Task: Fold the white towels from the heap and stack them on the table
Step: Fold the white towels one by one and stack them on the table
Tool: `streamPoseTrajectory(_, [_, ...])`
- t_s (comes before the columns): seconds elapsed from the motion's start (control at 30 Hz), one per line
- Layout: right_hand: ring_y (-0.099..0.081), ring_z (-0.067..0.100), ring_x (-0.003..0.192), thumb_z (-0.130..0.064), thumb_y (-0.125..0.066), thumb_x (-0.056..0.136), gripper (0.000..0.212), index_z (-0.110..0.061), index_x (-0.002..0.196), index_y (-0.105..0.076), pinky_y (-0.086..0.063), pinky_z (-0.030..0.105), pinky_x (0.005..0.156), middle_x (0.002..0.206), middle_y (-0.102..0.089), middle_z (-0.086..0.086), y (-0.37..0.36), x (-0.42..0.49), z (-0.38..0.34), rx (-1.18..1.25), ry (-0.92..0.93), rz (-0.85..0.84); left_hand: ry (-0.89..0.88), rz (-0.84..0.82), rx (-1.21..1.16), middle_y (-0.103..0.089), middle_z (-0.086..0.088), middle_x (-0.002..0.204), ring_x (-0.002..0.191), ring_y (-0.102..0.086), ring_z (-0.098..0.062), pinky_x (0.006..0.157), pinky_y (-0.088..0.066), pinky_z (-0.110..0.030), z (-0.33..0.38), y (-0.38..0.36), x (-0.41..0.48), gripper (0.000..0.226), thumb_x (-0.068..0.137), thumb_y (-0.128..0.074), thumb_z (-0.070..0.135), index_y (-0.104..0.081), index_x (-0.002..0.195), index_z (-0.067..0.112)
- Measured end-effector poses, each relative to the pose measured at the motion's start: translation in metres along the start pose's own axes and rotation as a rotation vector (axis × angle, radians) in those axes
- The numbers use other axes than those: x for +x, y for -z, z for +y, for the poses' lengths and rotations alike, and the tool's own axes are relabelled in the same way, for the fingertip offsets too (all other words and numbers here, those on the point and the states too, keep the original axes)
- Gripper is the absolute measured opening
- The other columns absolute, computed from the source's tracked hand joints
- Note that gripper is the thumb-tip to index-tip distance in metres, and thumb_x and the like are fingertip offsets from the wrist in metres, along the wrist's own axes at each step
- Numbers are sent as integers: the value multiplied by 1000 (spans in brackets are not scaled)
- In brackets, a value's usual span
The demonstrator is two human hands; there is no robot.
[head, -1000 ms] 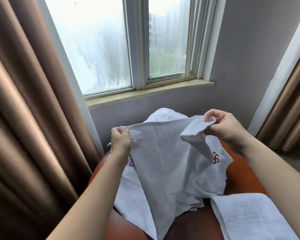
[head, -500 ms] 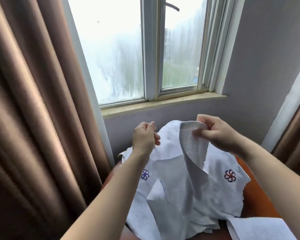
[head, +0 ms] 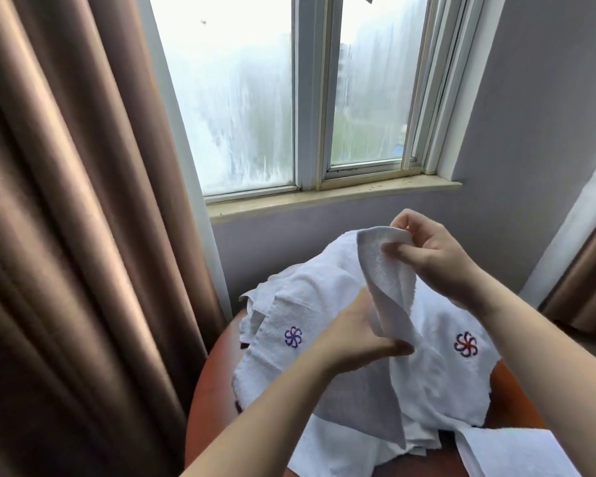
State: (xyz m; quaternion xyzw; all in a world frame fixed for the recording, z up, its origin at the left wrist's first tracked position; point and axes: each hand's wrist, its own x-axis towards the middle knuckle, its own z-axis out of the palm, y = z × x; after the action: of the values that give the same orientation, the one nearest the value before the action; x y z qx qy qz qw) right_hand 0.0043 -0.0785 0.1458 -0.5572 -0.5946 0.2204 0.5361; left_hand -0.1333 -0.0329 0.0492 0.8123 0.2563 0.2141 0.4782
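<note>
Head view, white towel (head: 389, 290) hanging twisted

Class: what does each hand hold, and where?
One white towel: right hand pinches its top corner, left hand grips its edge lower down.

Soft daylight came through the fogged window (head: 283, 98); panes glared white, curtain (head: 66, 235) dim, edges bowed
</note>
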Motion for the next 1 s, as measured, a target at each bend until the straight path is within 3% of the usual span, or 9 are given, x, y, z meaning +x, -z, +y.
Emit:
streamPoseTrajectory(0.13, [-39,7,60,-20,-59,74,15,-15,72,-45,-33,17,53,64,-45,-6,1,-1,6,-26,4,-3,78,266,394,-55,0,117,108,-54,-29,82,-47,-41,1,-17,3,52,76,-57,22,-41,125,21])
streamPoseTrajectory(0.27, [-41,3,57,-18,-56,73,8,-15,74,-49,-35,16,53,65,-46,-5,13,-2,8,-14,1,67,161,136,431,-47,1,138,124,-48,-26,96,-44,-40,-21,-11,-4,75,81,-58,21,-23,146,35])
streamPoseTrajectory(0.33, [-44,0,58,-15,-54,74,4,-13,78,-55,-37,13,54,67,-50,-4,15,-2,5,0,21,83,215,67,444,-40,2,145,130,-43,-22,102,-41,-38,-24,-13,-11,94,76,-68,34,-11,151,38])
streamPoseTrajectory(0.4, [-45,-1,59,-6,-55,82,7,-12,81,-59,-37,11,55,70,-52,-2,14,-2,3,2,55,74,247,96,459,-38,1,146,132,-42,-24,104,-38,-40,-18,-23,-13,100,74,-69,51,-6,151,38])
streamPoseTrajectory(0.5, [-45,0,60,11,-49,91,27,-10,80,-60,-37,11,56,65,-54,-10,10,-3,2,-6,77,63,195,207,373,-42,0,142,128,-45,-27,103,-38,-42,-1,-39,-7,97,76,-64,56,-5,151,36])
streamPoseTrajectory(0.67, [-44,-2,58,-10,-53,80,7,-11,77,-59,-36,11,55,61,-53,-17,11,-7,-1,0,69,42,100,351,201,-51,-6,123,115,-48,-32,91,-40,-41,22,-50,5,68,81,-53,22,-23,142,22])
streamPoseTrajectory(0.77, [-43,-1,55,-14,-51,75,8,-11,74,-58,-35,12,52,57,-50,-16,17,-11,2,29,40,54,62,237,200,-54,-3,118,109,-52,-29,81,-40,-36,20,-44,2,72,79,-61,22,-22,138,30])
streamPoseTrajectory(0.87, [-42,-1,53,-13,-51,74,7,-11,70,-56,-34,12,50,55,-49,-16,23,-16,6,51,18,60,-9,151,333,-57,-1,122,109,-53,-31,79,-42,-36,12,-29,-1,81,76,-68,23,-20,140,35])
streamPoseTrajectory(1.0, [-38,3,54,-13,-49,72,8,-8,69,-55,-31,16,50,56,-45,-12,25,-22,17,3,-14,50,-22,93,644,-50,-6,121,112,-49,-31,87,-42,-42,5,-6,-1,76,78,-51,5,-20,143,31])
